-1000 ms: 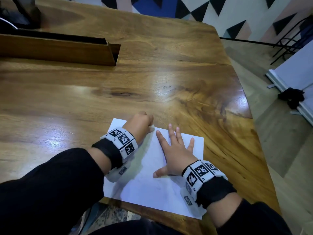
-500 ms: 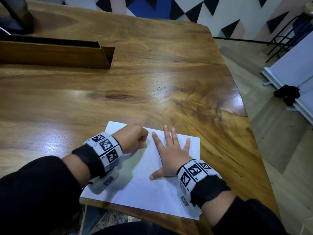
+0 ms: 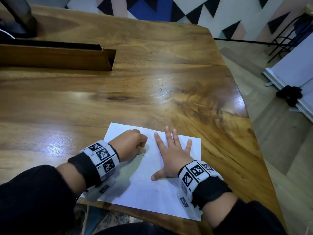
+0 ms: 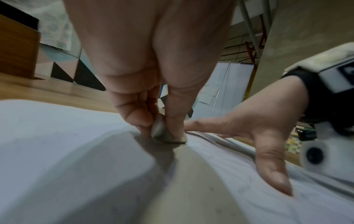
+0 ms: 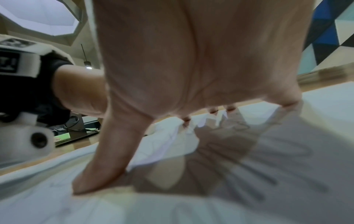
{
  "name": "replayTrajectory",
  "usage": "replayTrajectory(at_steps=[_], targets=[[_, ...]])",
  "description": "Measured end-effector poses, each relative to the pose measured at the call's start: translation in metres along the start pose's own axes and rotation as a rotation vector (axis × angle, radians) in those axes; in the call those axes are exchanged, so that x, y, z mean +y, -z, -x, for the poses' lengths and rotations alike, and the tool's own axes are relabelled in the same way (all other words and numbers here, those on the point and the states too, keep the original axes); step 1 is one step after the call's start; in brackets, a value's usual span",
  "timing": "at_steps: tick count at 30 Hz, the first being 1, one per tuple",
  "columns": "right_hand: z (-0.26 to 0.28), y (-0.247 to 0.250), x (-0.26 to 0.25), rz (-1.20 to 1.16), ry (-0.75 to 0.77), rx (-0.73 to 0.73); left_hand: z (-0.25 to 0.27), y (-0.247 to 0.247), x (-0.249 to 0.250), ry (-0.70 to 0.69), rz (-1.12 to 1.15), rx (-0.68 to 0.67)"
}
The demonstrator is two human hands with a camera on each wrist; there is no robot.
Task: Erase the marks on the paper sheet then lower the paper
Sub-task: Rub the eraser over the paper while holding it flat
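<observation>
A white paper sheet (image 3: 144, 189) lies flat on the wooden table (image 3: 152, 82), near its front edge. Faint pencil marks (image 3: 171, 192) show on its lower part. My left hand (image 3: 133, 145) is curled over the sheet's upper left and pinches a small grey-white eraser (image 4: 162, 133), which touches the paper (image 4: 76, 151). My right hand (image 3: 171, 155) lies flat on the sheet with fingers spread, pressing it down; in the right wrist view its thumb (image 5: 107, 163) and fingertips rest on the paper (image 5: 249, 189).
A long wooden trough (image 3: 55, 56) lies at the back left, with a dark stand (image 3: 20, 19) behind it. The table's right edge (image 3: 254, 133) drops to the floor, where a white board (image 3: 291, 78) and a black object (image 3: 289, 95) sit.
My left hand with the eraser has slid back toward me across the paper's upper left part. The right hand stays flat on the sheet.
</observation>
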State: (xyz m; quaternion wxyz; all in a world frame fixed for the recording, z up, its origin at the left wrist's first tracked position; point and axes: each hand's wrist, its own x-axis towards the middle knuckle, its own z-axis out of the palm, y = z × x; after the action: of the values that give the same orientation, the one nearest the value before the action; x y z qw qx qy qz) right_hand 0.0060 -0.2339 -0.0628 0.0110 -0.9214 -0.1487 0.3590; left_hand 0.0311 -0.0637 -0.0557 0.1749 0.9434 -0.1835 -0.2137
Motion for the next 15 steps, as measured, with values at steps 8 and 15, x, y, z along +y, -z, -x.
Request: replayTrajectory(at_steps=[8,15], targets=[[-0.001,0.000,0.001,0.012,-0.011,-0.021,-0.038,0.019,0.020,0.064,-0.017,0.122],[-0.002,-0.001,0.000,-0.006,-0.002,-0.002,-0.018,0.010,0.015,-0.026,0.023,-0.145]])
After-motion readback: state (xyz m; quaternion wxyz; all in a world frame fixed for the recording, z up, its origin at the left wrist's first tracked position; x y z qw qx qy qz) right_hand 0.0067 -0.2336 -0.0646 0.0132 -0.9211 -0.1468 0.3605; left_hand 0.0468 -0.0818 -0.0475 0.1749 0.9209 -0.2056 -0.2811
